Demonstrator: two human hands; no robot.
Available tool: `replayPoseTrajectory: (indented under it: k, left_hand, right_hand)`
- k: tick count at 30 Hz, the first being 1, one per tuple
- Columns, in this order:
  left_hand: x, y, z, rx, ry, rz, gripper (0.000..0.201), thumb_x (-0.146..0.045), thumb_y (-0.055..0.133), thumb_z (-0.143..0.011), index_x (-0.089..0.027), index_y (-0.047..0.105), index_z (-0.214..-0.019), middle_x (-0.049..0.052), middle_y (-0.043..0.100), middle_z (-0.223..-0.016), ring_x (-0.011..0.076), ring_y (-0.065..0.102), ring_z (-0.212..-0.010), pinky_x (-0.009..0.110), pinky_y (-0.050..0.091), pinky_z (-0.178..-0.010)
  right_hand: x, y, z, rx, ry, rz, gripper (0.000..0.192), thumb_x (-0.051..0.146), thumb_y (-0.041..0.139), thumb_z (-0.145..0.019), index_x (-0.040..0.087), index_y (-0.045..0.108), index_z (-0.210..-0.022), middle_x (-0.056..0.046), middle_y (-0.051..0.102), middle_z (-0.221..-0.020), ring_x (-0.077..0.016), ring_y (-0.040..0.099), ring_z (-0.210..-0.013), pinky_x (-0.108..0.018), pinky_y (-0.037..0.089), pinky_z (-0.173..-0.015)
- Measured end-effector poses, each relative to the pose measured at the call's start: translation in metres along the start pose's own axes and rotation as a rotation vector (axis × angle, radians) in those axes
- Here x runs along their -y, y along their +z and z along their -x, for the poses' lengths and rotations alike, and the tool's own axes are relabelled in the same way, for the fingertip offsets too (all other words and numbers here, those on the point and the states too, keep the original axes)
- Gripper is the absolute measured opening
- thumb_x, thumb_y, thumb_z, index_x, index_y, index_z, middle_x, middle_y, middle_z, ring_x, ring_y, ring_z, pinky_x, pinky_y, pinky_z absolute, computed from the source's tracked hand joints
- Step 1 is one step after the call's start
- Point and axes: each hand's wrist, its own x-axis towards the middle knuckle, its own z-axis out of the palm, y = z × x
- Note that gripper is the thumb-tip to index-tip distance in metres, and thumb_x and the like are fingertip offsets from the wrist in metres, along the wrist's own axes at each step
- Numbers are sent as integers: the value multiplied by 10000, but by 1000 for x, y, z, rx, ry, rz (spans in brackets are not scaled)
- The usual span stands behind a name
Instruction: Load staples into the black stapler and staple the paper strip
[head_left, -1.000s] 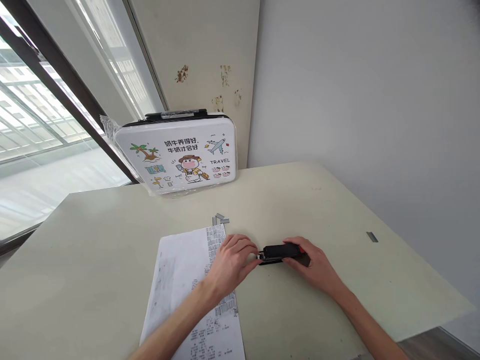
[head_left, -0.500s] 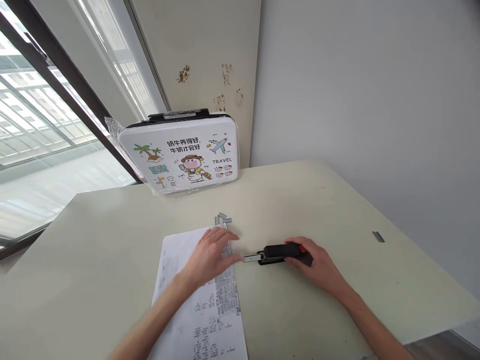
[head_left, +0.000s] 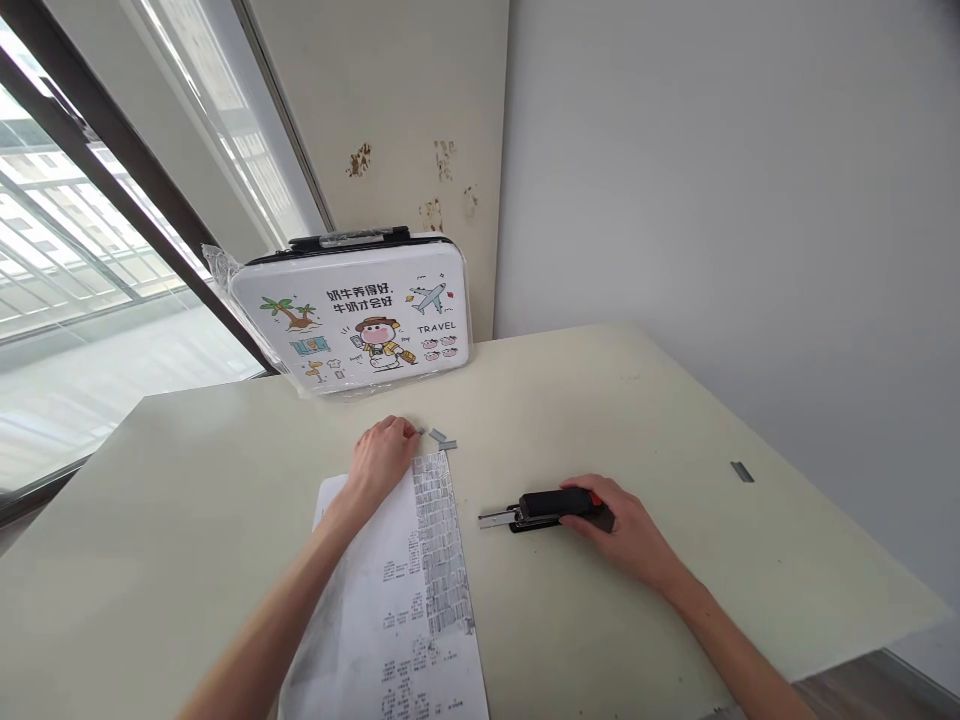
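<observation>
Stapler: the black stapler (head_left: pixel 551 508) lies on its side right of centre on the worktop (head_left: pixel 675 420), its metal staple tray slid out toward the left as a bright tongue; a red part shows at its rear end.
Right hand: the right hand (head_left: pixel 615 520) rests over the stapler's back end, fingers closed loosely on the body, pinning it in place.
Left hand: the left hand (head_left: pixel 384 455) reaches to the middle of the frame, fingertips drawn together at the loose staple strips (head_left: pixel 441 438); whether a strip is pinched yet cannot be told.
Progress: judged from the open tray and the strips lying outside it, the stapler is opened but not yet filled; loading and closing remain.
Staples: short, grey, metallic bars, just above the paper's top edge; another one (head_left: pixel 742 471) lies alone at the right.
Paper: a long white printed sheet (head_left: pixel 405 580), thin and flat, dense with small black text.
Case: a glossy white hard-shell case (head_left: pixel 352 315) with cartoon prints, plastic-wrapped, stands upright at the upper centre.
Worktop surface: pale cream, smooth, matte.
</observation>
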Motion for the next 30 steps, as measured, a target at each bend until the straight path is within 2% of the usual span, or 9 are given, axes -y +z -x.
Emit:
replayPoseTrajectory:
  k: [3,6,10,13,16,20,25,30]
  left_hand:
    - [-4,-7,12,99,21,187,332,-489,512,-986,-211,681,-1051,77,757,-948,249,726,-804,401,577,-784]
    - [-15,-5,33,221,65,356,479,-569,453,-1017,-199,694,-1204,51,765,-926,194,712,-710,336,596,-696]
    - [-33,4,65,353,-1,580,472,-602,562,-980,-235,779,-1185,34,756,-921,172,675,-694,324,585,-698]
    - [-46,9,83,397,-80,648,421,-591,639,-949,-278,806,-1176,25,763,-907,178,663,-718,307,559,-667]
    - [-58,13,94,351,-43,621,370,-554,666,-943,-296,813,-1164,21,761,-888,198,676,-772,311,556,-686]
    - [-70,23,101,204,72,477,253,-466,716,-928,-300,822,-1086,16,755,-915,202,688,-812,322,561,-736]
    - [-70,35,106,91,280,311,164,-373,690,-973,-300,804,-1065,14,767,-1010,225,689,-927,375,570,-844]
    - [-68,35,106,68,375,260,136,-286,703,-977,-299,785,-1084,5,760,-1037,223,687,-943,404,557,-890]
  right_hand:
    - [0,0,0,-4,2,6,299,506,643,-965,329,657,-1205,-33,723,-1238,-270,660,-1118,-436,543,-979]
    - [0,-1,-1,-2,-7,13,299,513,640,-967,330,655,-1202,-30,723,-1238,-267,659,-1125,-431,543,-974]
    - [-1,-1,-1,-14,-20,33,301,522,641,-962,327,661,-1191,-35,731,-1215,-272,665,-1114,-429,549,-956]
    - [-1,-1,0,-15,-22,36,292,516,637,-965,328,662,-1186,-32,736,-1199,-271,669,-1102,-421,553,-940]
    - [-1,-1,0,-5,-16,27,288,508,635,-971,328,654,-1195,-29,728,-1216,-267,661,-1108,-415,543,-947]
    - [-1,-1,0,2,-9,12,288,504,637,-975,325,643,-1200,-30,718,-1238,-270,644,-1137,-421,523,-967]
    - [-2,-1,-1,12,-1,12,283,500,640,-972,326,640,-1195,-29,713,-1240,-272,636,-1141,-429,512,-972]
    - [-3,-1,-2,10,-10,17,282,494,643,-971,325,637,-1195,-24,713,-1233,-262,638,-1134,-425,510,-975]
